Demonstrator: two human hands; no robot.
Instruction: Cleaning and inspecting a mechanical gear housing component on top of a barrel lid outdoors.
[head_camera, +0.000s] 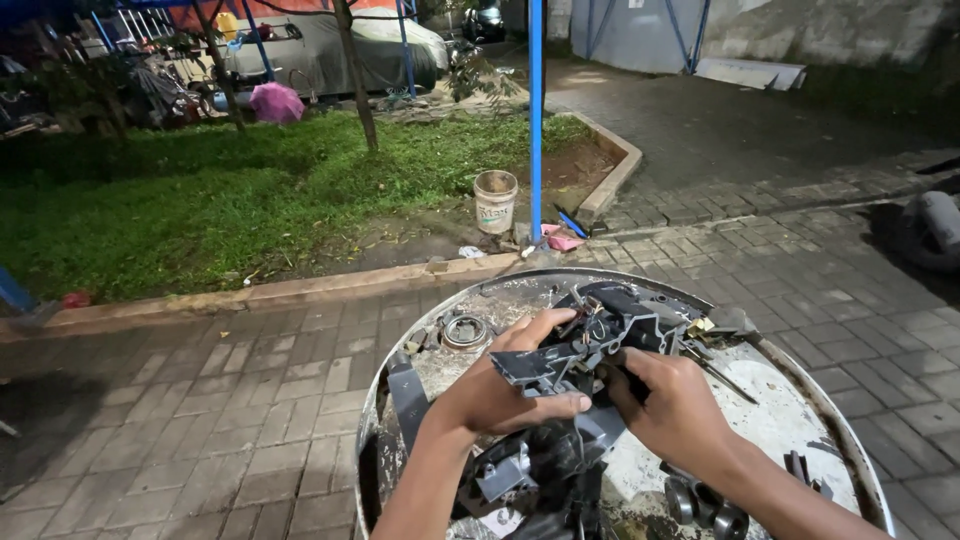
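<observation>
Outdoors at night, grey brick paving ran all around a round, rusty white-painted metal drum top (800, 400) that served as the desk. Both hands were clamped on a dark grey plastic-and-metal mechanical assembly (590, 345), held up just above the drum's middle: the left hand (500, 385) wrapped its near-left side with the thumb along the bottom, the right hand (675, 400) pinched the right end, fingers tucked in.

Progress-wise it looked mid-way to me: loose bits already lay on the drum, like a round metal ring part (465, 332) at the back left and small black rollers (700, 505) near the right wrist, but the main assembly was in one piece.

Room was tight on the left and near side with scrap parts; the right half of the drum was mostly bare. A raised rim circled the edge, with open paving beyond it and a cream plastic bucket (495, 200) well off by the grass.
</observation>
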